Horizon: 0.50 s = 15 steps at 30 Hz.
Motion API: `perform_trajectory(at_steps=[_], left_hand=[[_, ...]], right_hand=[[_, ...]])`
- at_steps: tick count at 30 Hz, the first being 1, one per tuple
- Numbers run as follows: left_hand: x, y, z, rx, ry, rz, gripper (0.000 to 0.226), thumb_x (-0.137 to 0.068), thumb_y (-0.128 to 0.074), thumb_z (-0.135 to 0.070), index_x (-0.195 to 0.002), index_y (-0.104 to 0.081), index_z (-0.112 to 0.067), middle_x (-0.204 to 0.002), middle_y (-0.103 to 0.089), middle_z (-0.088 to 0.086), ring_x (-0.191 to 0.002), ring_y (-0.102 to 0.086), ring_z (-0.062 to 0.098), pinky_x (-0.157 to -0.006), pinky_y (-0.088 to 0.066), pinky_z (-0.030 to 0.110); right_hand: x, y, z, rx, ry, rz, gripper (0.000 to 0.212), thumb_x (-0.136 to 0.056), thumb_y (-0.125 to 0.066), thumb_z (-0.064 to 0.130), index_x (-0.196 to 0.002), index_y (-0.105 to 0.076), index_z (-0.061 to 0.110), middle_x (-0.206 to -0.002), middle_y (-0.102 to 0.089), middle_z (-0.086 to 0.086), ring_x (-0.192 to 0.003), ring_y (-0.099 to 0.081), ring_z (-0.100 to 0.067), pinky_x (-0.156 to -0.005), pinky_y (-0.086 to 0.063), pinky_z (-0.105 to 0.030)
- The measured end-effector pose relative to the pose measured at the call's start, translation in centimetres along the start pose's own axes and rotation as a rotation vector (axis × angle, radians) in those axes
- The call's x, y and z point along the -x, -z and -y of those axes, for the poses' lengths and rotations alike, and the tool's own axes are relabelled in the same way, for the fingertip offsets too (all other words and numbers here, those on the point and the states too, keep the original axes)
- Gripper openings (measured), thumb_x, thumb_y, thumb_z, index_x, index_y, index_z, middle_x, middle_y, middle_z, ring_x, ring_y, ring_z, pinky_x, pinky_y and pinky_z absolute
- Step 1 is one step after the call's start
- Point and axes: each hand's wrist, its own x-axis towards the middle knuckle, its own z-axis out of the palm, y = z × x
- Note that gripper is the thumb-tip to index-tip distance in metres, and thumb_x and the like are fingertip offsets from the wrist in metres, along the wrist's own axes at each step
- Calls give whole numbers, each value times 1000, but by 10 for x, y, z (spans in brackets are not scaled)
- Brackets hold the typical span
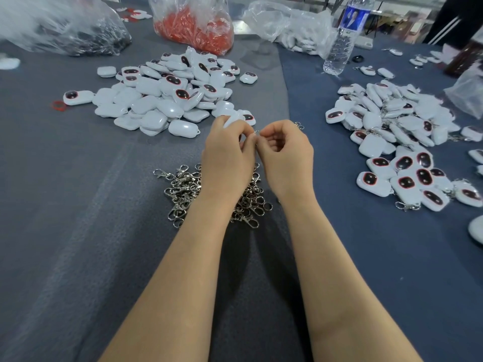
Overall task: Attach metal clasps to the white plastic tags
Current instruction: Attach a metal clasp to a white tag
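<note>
**Clasp being fitted to a tag**

Two bare forearms reach over the bench. The left grip curls round a white tag; the right grip pinches a metal clasp, above the clasp heap. The tag looks light, hard and slick: best held by its edges, the small clasp by its ring.

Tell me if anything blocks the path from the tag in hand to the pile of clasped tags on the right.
Nothing visible does. The left hand holds the tag, the right hand pinches a clasp beside it, and only bare blue cloth lies between them and the pile of clasped tags.
</note>
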Motion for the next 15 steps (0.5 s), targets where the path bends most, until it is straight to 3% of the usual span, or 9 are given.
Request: perform_trajectory(at_steps=[15], left_hand=[[-1,-1,2,-42,-14,2,9,-90,-58,-17,-86,-63,-12,-95,-44,-4,-81,-42,11,-73,-38,29]], right_hand=[[0,-1,0,-5,10,-9,16,-82,-63,3,-77,-57,17,-67,-53,12,-57,-45,-2,-59,-41,-10]])
